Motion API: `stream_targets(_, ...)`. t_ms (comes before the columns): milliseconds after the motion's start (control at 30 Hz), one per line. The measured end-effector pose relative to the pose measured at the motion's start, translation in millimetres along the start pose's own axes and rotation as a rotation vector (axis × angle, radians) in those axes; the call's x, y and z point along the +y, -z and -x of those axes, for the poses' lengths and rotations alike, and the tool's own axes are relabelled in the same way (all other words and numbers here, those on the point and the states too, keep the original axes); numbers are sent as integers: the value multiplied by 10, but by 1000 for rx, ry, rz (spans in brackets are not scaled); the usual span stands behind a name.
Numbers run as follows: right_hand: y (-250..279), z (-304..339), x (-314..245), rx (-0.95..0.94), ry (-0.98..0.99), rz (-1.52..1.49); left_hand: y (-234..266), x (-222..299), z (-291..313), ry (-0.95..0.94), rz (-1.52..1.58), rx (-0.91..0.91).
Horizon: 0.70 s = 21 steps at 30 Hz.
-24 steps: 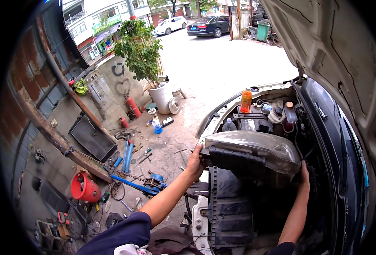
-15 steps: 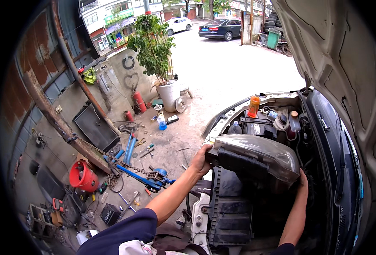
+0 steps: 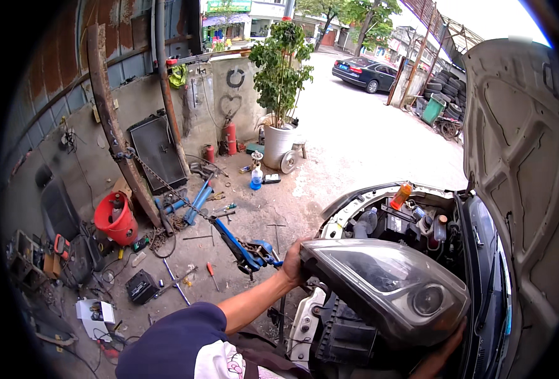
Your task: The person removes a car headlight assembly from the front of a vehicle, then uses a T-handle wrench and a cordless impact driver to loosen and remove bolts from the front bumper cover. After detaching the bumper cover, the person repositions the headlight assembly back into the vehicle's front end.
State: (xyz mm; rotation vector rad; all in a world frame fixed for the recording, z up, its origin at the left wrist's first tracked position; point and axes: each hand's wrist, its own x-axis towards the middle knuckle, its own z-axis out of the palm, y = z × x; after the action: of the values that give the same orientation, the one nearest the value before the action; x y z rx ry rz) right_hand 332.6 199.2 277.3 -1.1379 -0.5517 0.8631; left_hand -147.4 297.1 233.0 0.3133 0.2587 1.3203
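A large car headlight (image 3: 387,278) with a clear lens and dark housing is held over the open engine bay. Its lens faces up, and the round lamp inside shows at the right end. My left hand (image 3: 296,262) grips the left end, fingers wrapped round the housing edge. My right hand (image 3: 447,347) supports the lower right end from beneath; its fingers are mostly hidden behind the headlight. Below the headlight lies a black ribbed air filter box (image 3: 349,331), partly covered. Behind it are the battery (image 3: 398,222) and an orange bottle (image 3: 401,196) in the bay.
The raised bonnet (image 3: 513,120) stands at the right. On the floor at left are a blue pulling tool (image 3: 241,246) chained to a post, a red bucket (image 3: 116,218), a black battery (image 3: 142,287) and scattered tools. A potted plant (image 3: 279,142) stands farther back.
The headlight has been tipped so its lens turns up toward me, and my right hand has gone lower beneath it. The view has swung left.
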Motion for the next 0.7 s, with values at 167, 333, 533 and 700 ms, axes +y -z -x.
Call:
stream_targets(167, -766, 1835, -345, 186, 184, 182, 625, 343, 561, -34, 158, -97)
stream_targets(333, -1095, 3116, 46, 192, 450, 403, 1218, 1213, 1450, -99, 271, -317)
stream_targets(533, -895, 4397, 349, 202, 714, 814, 1546, 1647, 2120, -50, 20, 230)
stream_targets(700, -1703, 4986, 415, 78, 207, -70, 1676, 2435, 2729, -228, -28, 231)
